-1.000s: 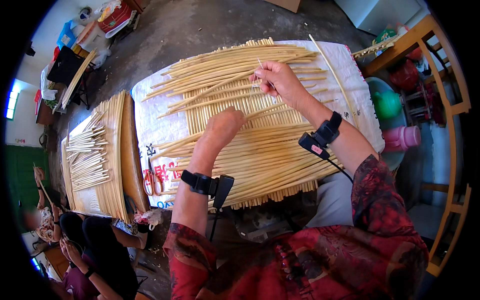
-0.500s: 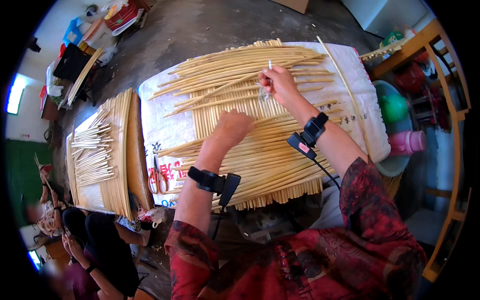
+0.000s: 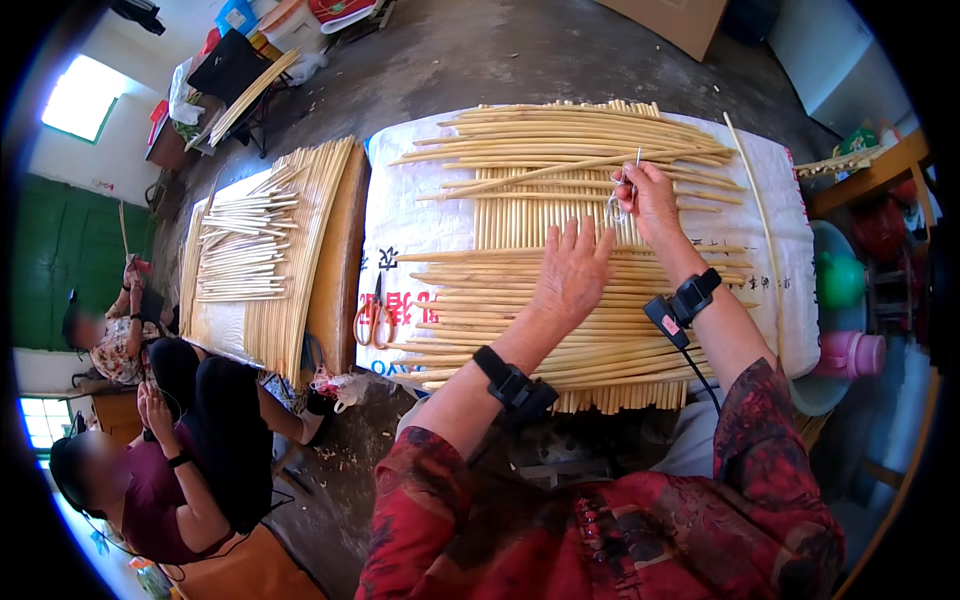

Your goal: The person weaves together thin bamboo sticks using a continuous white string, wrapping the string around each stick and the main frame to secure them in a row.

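Sticks [image 3: 650, 315] on red-lettered white sheet [image 3: 415, 222], left hand [image 3: 573, 272] spread flat, right hand [image 3: 652, 200] pinching thread [image 3: 616, 211]

The sticks [image 3: 480, 310] look like dry plant stalk, smooth with a faint sheen. The sheet [image 3: 410, 220] is matt, creased and apparently woven plastic. The scissors [image 3: 374, 322] have metal blades and smooth, plastic-looking handles. The shirt [image 3: 640, 530] is soft cloth. The pink vessel [image 3: 855, 355] looks like smooth plastic, the frame [image 3: 880, 175] wood, the box [image 3: 675, 22] matt cardboard, the floor [image 3: 430, 60] worn, mostly matt concrete.
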Tool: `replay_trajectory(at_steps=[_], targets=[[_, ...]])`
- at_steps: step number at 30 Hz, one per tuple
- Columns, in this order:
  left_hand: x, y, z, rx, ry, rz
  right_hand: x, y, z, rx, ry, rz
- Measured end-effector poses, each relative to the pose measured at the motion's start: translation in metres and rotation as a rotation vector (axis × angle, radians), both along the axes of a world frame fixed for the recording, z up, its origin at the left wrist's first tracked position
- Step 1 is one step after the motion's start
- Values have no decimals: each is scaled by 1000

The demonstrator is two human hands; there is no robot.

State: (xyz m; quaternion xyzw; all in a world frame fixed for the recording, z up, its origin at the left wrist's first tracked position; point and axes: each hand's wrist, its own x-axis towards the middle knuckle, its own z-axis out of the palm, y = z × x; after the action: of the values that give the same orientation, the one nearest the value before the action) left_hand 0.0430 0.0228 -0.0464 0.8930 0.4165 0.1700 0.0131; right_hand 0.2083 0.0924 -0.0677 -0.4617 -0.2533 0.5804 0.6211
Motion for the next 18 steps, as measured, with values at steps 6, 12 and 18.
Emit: replay_trajectory(at_steps=[6, 12, 18], targets=[[-2, -18, -18, -147, -9, 47, -6, 3, 4, 20, 3, -27], [-1, -24, -28, -188, -6, 33, -19, 9, 5, 100, -63, -9], [-6, -27, -25, -210, 5, 18, -22, 2, 21, 44, -98, 54]])
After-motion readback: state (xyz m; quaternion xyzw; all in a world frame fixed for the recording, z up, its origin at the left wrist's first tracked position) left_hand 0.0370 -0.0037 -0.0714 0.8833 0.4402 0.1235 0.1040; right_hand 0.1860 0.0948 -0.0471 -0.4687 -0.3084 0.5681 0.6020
